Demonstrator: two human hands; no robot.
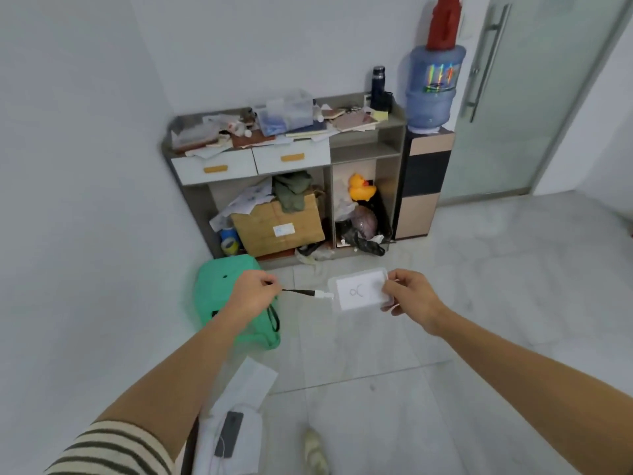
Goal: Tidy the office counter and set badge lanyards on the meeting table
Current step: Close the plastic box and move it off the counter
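Badge holder point(359, 291) in right grip point(414, 299) | left grip point(251, 294) pinches strap point(301, 292) | green bag point(215, 286) beneath | cluttered counter point(239, 165) ahead

Two drawers point(214, 169) point(291, 158), one rubber duck point(360, 187), one cardboard box point(279, 226), one water jug point(433, 85), one badge lanyard point(359, 291).

Left hand point(253, 293) pinches the black lanyard strap point(298, 292); right hand point(412, 297) grips the clear badge holder point(359, 290) by its right edge. Far: cluttered counter point(364, 149), papers piled on top. Green bag point(228, 296) on the floor, left.
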